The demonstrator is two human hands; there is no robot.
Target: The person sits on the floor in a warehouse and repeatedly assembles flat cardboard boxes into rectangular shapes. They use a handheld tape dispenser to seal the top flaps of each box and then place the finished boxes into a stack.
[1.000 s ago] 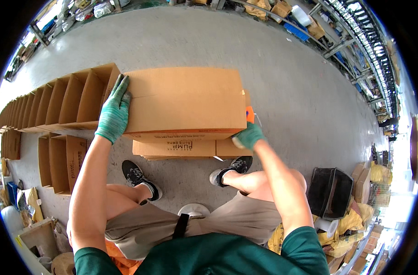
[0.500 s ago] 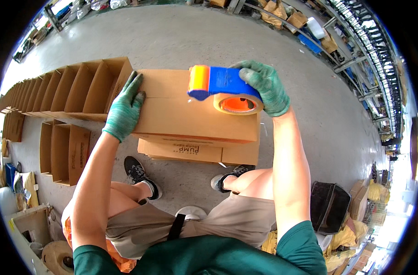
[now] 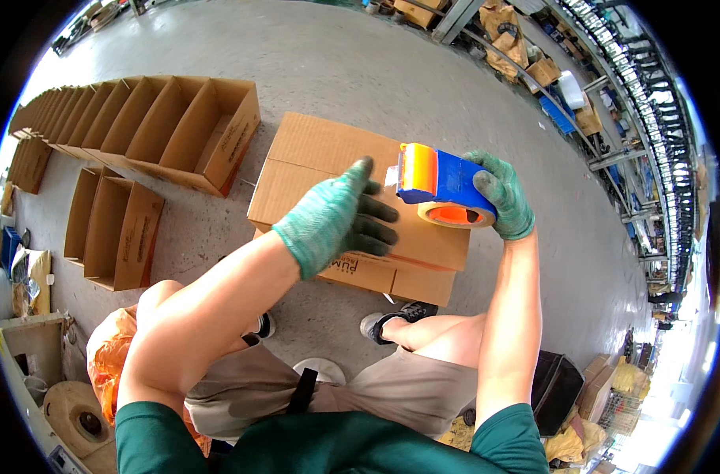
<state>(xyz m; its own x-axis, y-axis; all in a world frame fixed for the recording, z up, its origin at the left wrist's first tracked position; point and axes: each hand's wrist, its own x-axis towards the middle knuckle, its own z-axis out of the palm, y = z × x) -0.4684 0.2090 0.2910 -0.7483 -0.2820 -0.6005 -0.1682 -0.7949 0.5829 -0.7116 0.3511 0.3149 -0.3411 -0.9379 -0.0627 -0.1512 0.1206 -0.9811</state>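
A closed cardboard box point(image 3: 297, 170) lies before me on top of flattened cardboard point(image 3: 423, 286), partly hidden by my arms. My right hand point(image 3: 504, 193), in a green work glove, grips a blue and orange tape dispenser point(image 3: 455, 180) above the right part of the box. The dispenser carries a roll of tape point(image 3: 456, 215), and a short free end of tape shows at its orange front. Over the middle of the box is my left hand point(image 3: 336, 213), also gloved, fingers spread and holding nothing, close to the dispenser's tape end.
A long row of open cardboard boxes point(image 3: 210, 130) stretches away at the left, with a shorter pair point(image 3: 123, 237) nearer me. Shelving with mixed goods point(image 3: 526, 71) runs along the right. A black bin point(image 3: 556, 391) stands beside my right leg.
My left hand has left the box's left edge and moved right, toward the dispenser. The dispenser now points its tape end toward that hand. The whole view has turned somewhat.
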